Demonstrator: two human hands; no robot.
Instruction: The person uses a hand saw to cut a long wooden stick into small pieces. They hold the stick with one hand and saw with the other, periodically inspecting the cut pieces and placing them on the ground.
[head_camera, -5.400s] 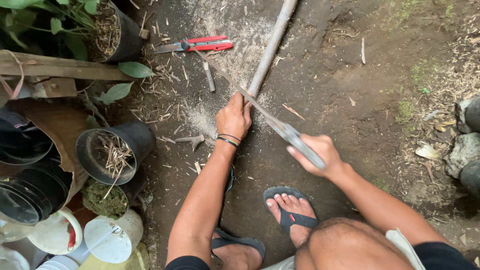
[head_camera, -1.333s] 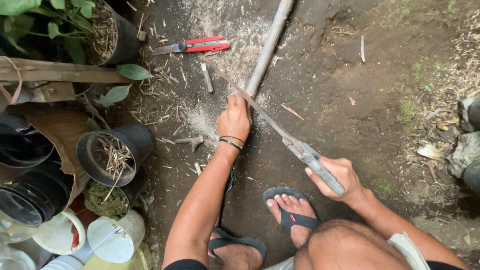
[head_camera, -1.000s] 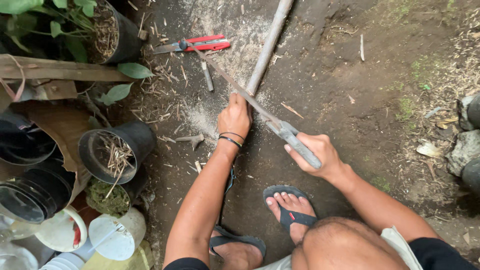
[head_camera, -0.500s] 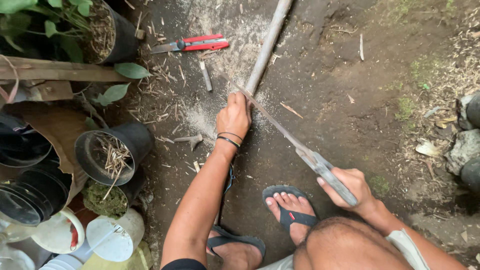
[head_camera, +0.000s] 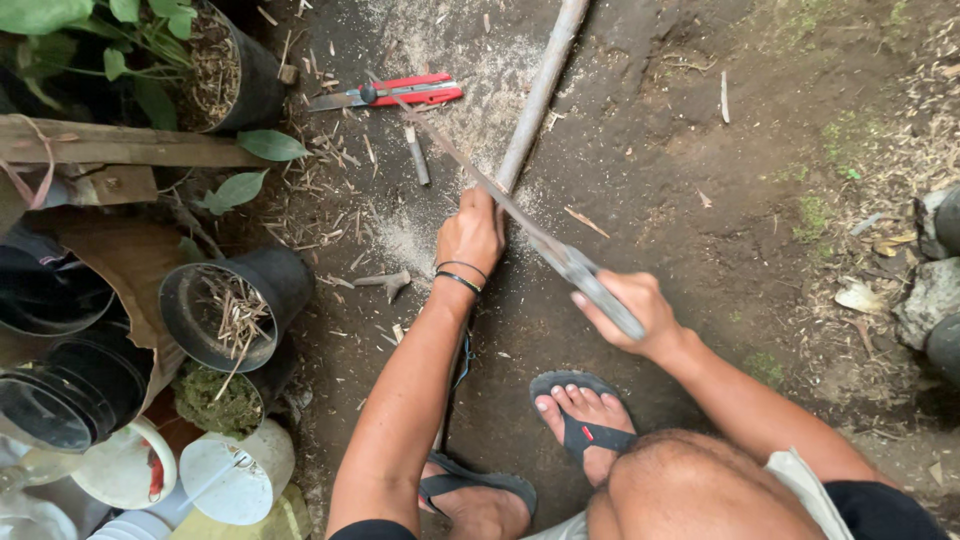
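Two hands work: the left hand (head_camera: 470, 232) pins a long, stiff, light-looking pole (head_camera: 535, 100) to the ground; the right hand (head_camera: 628, 305) grips a saw (head_camera: 520, 215) crossing it just beyond the left's knuckles.

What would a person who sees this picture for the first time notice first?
In the middle, the left hand grips a long pale stick that lies on the dirt ground, while the right hand holds a hand saw laid across it, with pale sawdust around the spot. A red-handled cutter lies on the ground above, and black pots crowd the left edge.
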